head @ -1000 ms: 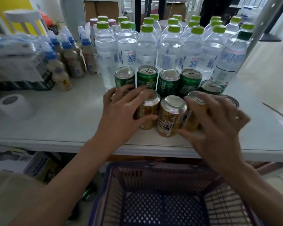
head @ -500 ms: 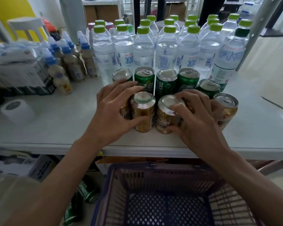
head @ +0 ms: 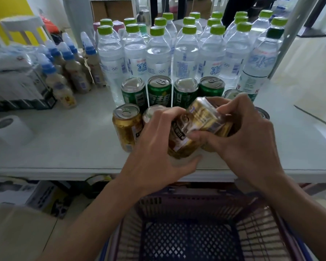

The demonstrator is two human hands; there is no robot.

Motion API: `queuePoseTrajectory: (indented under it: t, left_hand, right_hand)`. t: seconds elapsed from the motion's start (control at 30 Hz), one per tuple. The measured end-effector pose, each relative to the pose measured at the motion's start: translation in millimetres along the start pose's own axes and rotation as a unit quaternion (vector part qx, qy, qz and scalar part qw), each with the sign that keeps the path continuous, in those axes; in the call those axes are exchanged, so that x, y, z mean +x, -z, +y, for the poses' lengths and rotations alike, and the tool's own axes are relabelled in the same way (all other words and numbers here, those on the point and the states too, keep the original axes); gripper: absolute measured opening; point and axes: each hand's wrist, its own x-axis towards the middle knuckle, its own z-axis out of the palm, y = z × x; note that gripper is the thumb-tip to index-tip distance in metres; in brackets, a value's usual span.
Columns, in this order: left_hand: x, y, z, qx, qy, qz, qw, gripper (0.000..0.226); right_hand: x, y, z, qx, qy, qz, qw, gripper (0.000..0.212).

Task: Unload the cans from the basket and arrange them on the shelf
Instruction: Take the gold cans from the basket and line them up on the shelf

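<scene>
Purple basket w/ no cans, gold cans on shelf

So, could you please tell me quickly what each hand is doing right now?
Left hand: closed around an upright gold can at the shelf's front edge.
Right hand: closed on a tilted gold can, lifted above the row.

The right hand hides most of two cans; the basket runs off the bottom edge.
</scene>
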Motion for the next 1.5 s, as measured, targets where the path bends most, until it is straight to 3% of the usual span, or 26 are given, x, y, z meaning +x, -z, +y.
queuePoseTrajectory:
  t: [0.17,0.3,0.43,0.6,0.77,0.83,0.93,1.03,1.17,1.37,1.5]
  left_hand:
    - [-0.9,7.2,3.3,-0.011,0.006,0.018,1.000,0.071]
    - [-5.2,27.4,-3.1,-0.112,0.032,0.030,0.993,0.060]
    - [-1.3,46.7,-7.0,-0.130,0.084,0.029,0.988,0.058]
    - [9.2,34.2,-0.6,-0.102,0.085,0.005,0.991,0.064]
    - [34.8,35.7,-7.1,0.041,0.034,-0.012,0.999,0.080]
    - [39.9,38.2,-12.4,0.106,0.064,-0.061,0.990,0.083]
    - [34.6,36.1,-16.9,0.149,0.118,-0.146,0.971,0.087]
    - [32.3,38.6,-18.0,0.156,0.109,-0.163,0.968,0.079]
    - [32.5,41.1,-18.5,0.149,0.091,-0.174,0.969,0.074]
    - [31.0,52.5,-21.0,0.125,0.038,-0.172,0.976,0.075]
    - [19.1,76.5,-20.6,0.054,0.074,-0.090,0.992,0.071]
  right_hand:
    - [2.1,8.2,-7.6,-0.016,-0.042,0.003,0.999,0.057]
    - [-3.5,8.1,-3.1,-0.196,0.131,-0.003,0.972,0.045]
    - [-15.4,-3.3,1.3,-0.296,0.216,-0.059,0.929,0.075]
    - [-30.7,-25.1,11.8,-0.261,0.132,-0.097,0.951,0.079]
    - [-37.2,-34.7,27.2,-0.235,-0.007,-0.100,0.967,0.072]
    - [-41.0,-39.1,29.8,-0.241,-0.041,-0.107,0.964,0.078]
    - [-45.1,-43.2,30.9,-0.257,-0.026,-0.112,0.959,0.080]
    - [-45.0,-41.4,30.8,-0.296,-0.005,-0.109,0.949,0.069]
    - [-45.0,-40.8,32.4,-0.390,-0.030,-0.161,0.906,0.066]
    - [-43.3,-48.1,34.7,-0.387,-0.018,-0.171,0.906,0.053]
    - [-41.3,-48.8,32.8,-0.259,-0.030,-0.216,0.941,0.044]
